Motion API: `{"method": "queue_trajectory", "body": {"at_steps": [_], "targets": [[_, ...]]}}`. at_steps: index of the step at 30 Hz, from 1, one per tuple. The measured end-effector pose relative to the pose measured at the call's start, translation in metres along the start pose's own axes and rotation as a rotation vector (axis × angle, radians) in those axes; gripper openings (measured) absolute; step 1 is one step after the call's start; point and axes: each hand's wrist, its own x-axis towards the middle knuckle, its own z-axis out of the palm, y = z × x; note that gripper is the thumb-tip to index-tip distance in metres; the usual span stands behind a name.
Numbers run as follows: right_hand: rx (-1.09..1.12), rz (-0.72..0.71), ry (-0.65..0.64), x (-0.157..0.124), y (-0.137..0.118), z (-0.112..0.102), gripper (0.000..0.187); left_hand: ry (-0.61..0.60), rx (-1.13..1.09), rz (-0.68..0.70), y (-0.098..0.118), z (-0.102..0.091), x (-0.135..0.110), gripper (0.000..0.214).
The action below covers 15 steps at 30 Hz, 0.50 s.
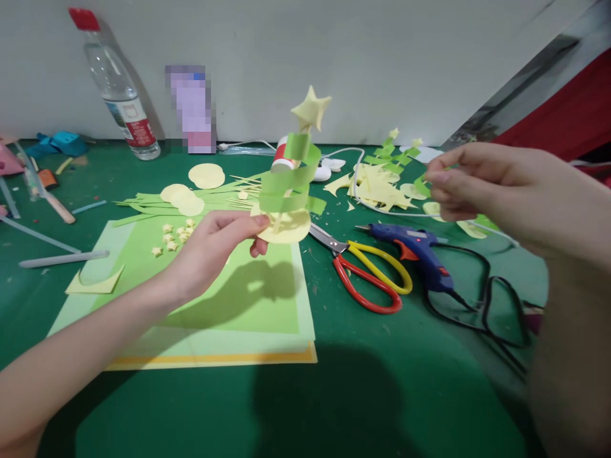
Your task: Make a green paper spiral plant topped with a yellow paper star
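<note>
Left hand (217, 245) pinches yellow base disc of paper tree (292, 184), held upright above green paper sheets (248, 305) on counter (334, 394). Right hand (482, 184) raised right, fingers loosely curled; whether holding anything unclear. Scissors (367, 270), glue gun (415, 248) between hands.

Craft table: green cutting mat (363, 381), glue gun (420, 251), scissors (367, 270), paper scraps (377, 187).

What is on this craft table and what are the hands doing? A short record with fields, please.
Left hand: holds the paper tree upright by its round yellow base
Right hand: raised to the tree's right, apart from it, fingertips drawn together; anything held unclear
Tree: spiral of green strip, yellow star on top
On table: scissors, glue gun, green sheets, small stars, yellow scraps
At wall: water bottle
</note>
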Motion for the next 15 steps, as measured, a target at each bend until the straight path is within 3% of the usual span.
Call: {"method": "queue_trajectory", "body": {"at_steps": [3, 7, 11, 15], "targets": [[-0.055, 0.081, 0.072, 0.008, 0.009, -0.008, 0.012, 0.003, 0.02, -0.017, -0.001, -0.001, 0.0, 0.031], [-0.219, 0.066, 0.247, 0.019, 0.02, -0.019, 0.008, -0.035, 0.06, -0.061, -0.002, -0.003, 0.0, 0.032], [-0.391, 0.091, 0.43, 0.028, 0.033, -0.03, 0.016, -0.185, 0.154, -0.13, -0.003, -0.007, 0.005, 0.033], [-0.444, -0.033, 0.531, 0.036, 0.057, -0.042, 0.031, -0.351, 0.343, -0.18, -0.001, -0.012, 0.014, 0.033]]}}
